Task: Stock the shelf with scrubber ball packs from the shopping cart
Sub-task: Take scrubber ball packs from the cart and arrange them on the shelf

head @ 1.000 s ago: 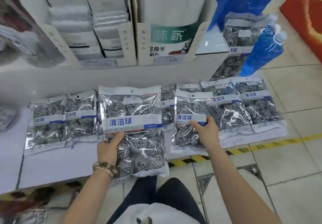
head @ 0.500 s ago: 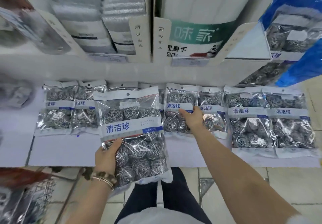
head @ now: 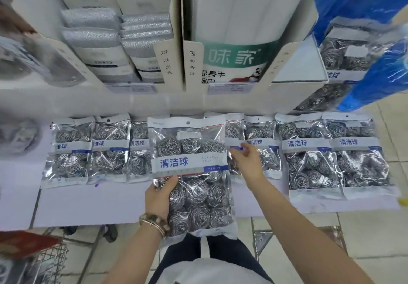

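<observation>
Scrubber ball packs, counted: one held pack, raised upright in front of the row; seven shelf packs lying flat side by side on the white shelf, three to the left of the held pack and four to its right, the nearest ones partly hidden behind it. Each pack label reads 清洁球; the held one also shows "CLEA… BALL". The green box band above reads 味家; two cardboard flaps read 所以出色 and 因为专注. The left hand grips the held pack's lower left edge, thumb on its front; the right hand lies with relaxed fingers over a shelf pack, grasping nothing. The wire cart shows at lower left. Against half a second earlier, the held pack covers more of the row and stands closer to the right hand.
</observation>
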`<move>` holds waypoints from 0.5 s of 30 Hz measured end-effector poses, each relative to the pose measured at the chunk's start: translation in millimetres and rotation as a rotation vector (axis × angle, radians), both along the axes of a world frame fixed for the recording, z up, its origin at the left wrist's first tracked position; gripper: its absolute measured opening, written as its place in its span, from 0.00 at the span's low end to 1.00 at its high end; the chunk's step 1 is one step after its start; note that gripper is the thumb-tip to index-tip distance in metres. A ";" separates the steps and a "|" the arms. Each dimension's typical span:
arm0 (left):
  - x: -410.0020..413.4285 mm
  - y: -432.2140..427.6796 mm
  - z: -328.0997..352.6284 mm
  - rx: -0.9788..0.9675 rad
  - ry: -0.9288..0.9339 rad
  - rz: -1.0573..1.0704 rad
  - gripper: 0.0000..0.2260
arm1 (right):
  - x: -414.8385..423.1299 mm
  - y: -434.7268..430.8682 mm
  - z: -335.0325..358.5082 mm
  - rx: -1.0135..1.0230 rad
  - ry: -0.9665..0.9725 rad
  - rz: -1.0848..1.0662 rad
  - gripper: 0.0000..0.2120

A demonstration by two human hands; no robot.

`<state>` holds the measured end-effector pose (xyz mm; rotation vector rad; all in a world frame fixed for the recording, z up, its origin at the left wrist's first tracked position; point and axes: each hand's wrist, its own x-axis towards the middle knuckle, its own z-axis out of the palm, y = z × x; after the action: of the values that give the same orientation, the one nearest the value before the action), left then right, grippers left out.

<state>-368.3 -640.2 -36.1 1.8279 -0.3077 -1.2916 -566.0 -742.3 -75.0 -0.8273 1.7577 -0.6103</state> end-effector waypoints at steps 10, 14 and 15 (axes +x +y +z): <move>-66.6 -41.2 21.6 -0.026 0.062 -0.531 0.31 | -61.5 81.6 44.7 0.039 -0.111 -0.189 0.12; -103.7 -53.4 24.8 -0.036 0.032 -0.827 0.27 | -103.8 87.4 55.1 -0.011 -0.062 -0.346 0.06; -113.6 -56.7 23.0 -0.037 -0.003 -0.865 0.25 | -116.6 86.7 53.7 -0.020 -0.026 -0.348 0.08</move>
<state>-481.9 -696.9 -13.2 1.7075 -1.2072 -1.8185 -682.6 -655.6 -21.3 -0.5253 1.8894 -0.8632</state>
